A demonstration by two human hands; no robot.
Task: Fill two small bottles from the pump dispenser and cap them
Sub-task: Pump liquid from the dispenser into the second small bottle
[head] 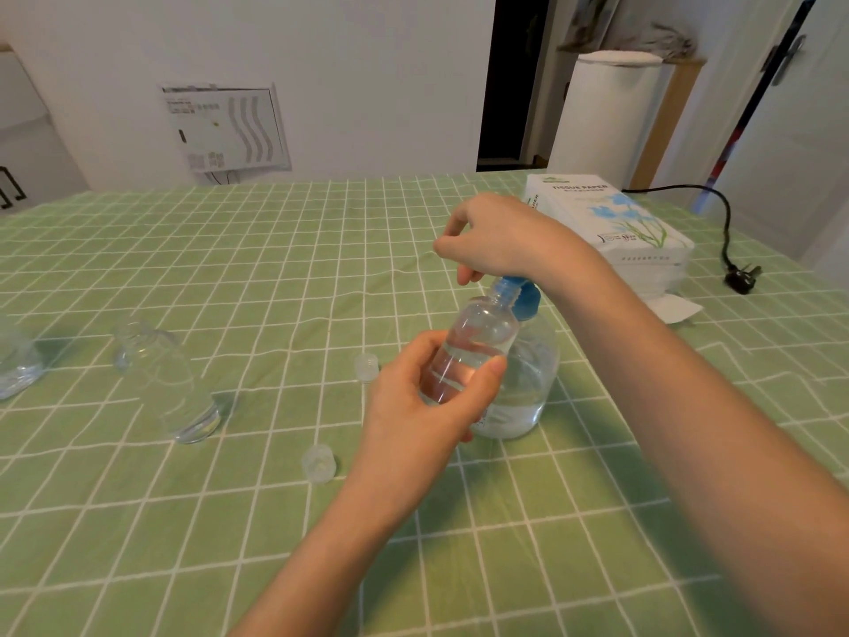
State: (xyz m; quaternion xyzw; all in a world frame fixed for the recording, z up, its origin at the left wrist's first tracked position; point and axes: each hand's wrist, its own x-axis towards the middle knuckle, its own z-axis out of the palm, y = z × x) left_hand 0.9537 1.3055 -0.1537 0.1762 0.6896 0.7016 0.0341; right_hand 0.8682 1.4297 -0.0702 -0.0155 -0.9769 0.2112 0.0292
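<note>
My left hand [429, 397] grips a small clear bottle [478, 342], tilted, its open neck held up to the blue pump head [523, 298]. Clear liquid fills part of the small bottle. My right hand [496, 236] rests on top of the pump head, fingers curled down over it. The clear pump dispenser [523, 383] stands behind the small bottle, holding some liquid. A second small clear bottle [165, 383] stands uncapped to the left. Two clear caps lie on the cloth, one [366, 366] near my left hand and one [318, 462] closer to me.
A green checked cloth [229, 521] covers the table. A tissue paper pack [611, 227] lies at the back right, with a black cable and plug [742, 275] beyond it. Another clear container [16, 360] is cut off at the left edge.
</note>
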